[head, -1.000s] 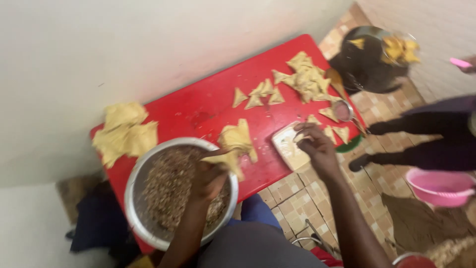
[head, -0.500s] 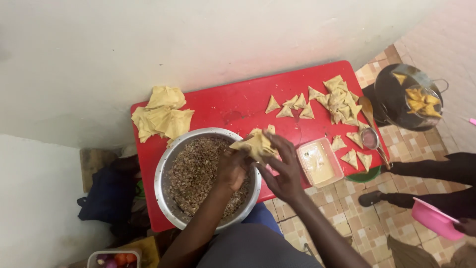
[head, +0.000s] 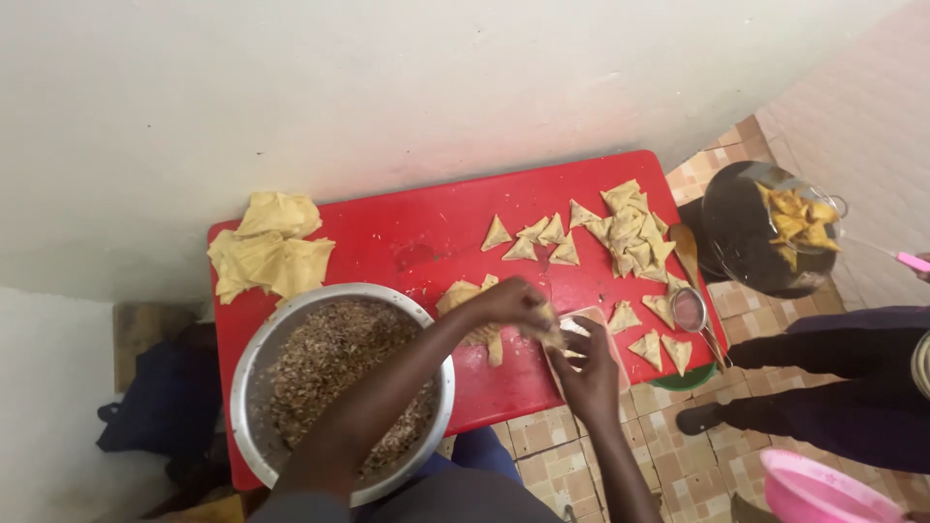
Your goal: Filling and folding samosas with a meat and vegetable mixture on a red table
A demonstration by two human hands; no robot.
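Standing against a white wall [head: 387, 87], red table [head: 436, 218], tan tiled floor [head: 567, 450]

The left hand [head: 504, 302] and right hand [head: 581, 363] met over a small tray [head: 591, 327] near the front edge of a red table [head: 407, 228], pinching a folded pastry [head: 550, 334] between them. A steel bowl [head: 254, 366] of brown filling [head: 329, 358] sat under the left forearm. Flat wrappers [head: 266, 252] lay piled at the table's left end; finished triangles [head: 630, 228] were heaped toward the right, with loose ones just beside them. A small strainer [head: 690, 310] lay at the right edge. Beyond the table, a dark pan [head: 751, 247] held fried pieces [head: 799, 223]. Another person's legs [head: 823, 387] stood on the tiled floor [head: 542, 455], near a pink basin [head: 823, 489].
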